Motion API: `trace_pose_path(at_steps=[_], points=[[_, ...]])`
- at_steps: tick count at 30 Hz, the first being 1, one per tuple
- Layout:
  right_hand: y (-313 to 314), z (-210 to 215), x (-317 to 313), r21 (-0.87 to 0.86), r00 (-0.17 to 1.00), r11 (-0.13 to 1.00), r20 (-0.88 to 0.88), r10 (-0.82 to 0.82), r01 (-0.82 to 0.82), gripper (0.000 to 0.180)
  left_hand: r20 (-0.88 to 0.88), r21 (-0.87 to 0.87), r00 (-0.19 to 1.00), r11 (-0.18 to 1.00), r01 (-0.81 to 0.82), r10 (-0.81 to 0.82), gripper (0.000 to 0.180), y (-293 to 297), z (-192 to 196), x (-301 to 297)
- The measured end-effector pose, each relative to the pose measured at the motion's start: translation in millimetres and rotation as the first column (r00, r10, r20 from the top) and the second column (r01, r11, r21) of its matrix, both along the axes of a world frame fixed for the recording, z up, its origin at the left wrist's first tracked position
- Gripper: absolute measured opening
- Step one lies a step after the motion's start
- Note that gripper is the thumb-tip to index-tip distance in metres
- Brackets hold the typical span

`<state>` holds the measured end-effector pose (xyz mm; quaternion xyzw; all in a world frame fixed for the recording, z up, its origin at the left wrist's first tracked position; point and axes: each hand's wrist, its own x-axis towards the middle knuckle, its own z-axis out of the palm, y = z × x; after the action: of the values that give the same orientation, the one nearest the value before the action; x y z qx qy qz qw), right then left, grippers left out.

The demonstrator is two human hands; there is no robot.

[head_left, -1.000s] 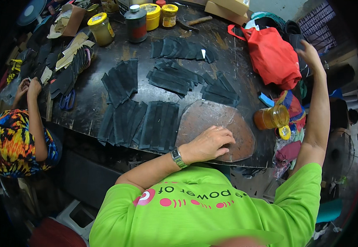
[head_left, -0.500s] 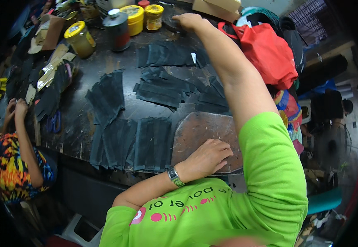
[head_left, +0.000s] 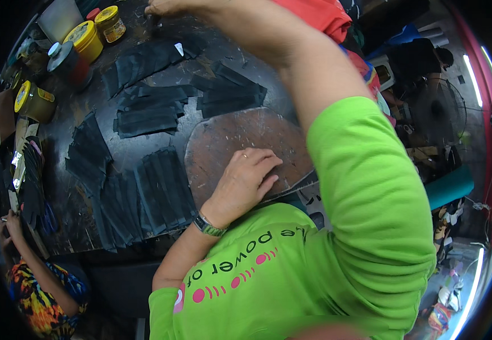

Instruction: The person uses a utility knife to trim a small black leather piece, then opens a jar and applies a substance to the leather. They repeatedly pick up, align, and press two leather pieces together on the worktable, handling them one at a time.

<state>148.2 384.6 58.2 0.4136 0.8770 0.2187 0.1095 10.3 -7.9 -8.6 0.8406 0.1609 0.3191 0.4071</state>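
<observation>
My left hand lies palm down on a brown worn board at the table's near edge, its fingers loosely apart and holding nothing. My right arm stretches far across the table. At the top edge of the view, my right hand is partly cut off; its fingers are bent together over something small and dark that I cannot make out. Between the hands lie several stacks of dark strips: a near stack, a middle stack, a stack beside the board and a far stack with a small white piece on it.
At the far left stand a yellow-lidded jar, a dark can with a white cap and yellow tubs. A red bag sits at the far right. Another person's hand is at the table's left end, near blue-handled scissors.
The view has turned and shifted, so the table things appear farther left. My right hand stays reached out at the table's far side. My left hand remains on the board.
</observation>
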Motion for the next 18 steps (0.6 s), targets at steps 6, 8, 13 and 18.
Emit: trace_pose_path(at_steps=[6,8,13,18], points=[[-115.3,101.7,61.2,0.156,0.949,0.984,-0.287,0.129,-0.086,0.017,0.013,0.036,1.000,0.999,-0.009,0.009,0.030,-0.9,0.6,-1.4],[-178.6,140.1,108.3,-0.100,0.856,0.976,-0.469,-0.218,0.194,0.017,0.021,0.046,1.000,0.999,-0.013,0.012,0.030,-1.1,0.1,-1.5],[-329.9,137.7,219.4,0.074,0.724,0.867,-0.588,-0.361,0.493,0.034,0.006,0.049,1.000,0.999,-0.003,0.003,0.030,-1.8,0.3,-2.1],[-419.0,50.9,314.8,-0.036,0.402,0.537,-0.621,-0.673,0.843,0.030,-0.019,0.028,1.000,1.000,-0.005,0.006,0.028,-2.2,1.1,-0.2]])
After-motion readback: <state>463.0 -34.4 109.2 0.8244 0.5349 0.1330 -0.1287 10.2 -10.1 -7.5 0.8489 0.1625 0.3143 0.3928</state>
